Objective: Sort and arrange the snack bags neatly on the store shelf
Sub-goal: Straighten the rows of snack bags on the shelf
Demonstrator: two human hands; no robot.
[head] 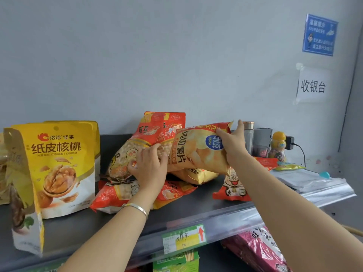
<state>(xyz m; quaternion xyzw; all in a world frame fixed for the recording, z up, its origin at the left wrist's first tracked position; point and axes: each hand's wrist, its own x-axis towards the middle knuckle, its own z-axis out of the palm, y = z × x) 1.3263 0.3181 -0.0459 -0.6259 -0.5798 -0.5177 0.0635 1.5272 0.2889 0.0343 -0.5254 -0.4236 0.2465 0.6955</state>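
Trouble brews in the pile: the red bag (155, 132) leans on loose bags mid-shelf (196, 208), and a tug could topple it. Left hand (151, 165) curls its fingers round that bag's front. Right hand (232, 146) grips the chip bag (194, 154) by its end, raised over the heap.

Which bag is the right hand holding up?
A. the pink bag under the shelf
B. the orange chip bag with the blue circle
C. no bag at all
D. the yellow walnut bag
B: the right hand grips the orange chip bag by one end, tilted above the pile, while the left hand holds a red snack bag.
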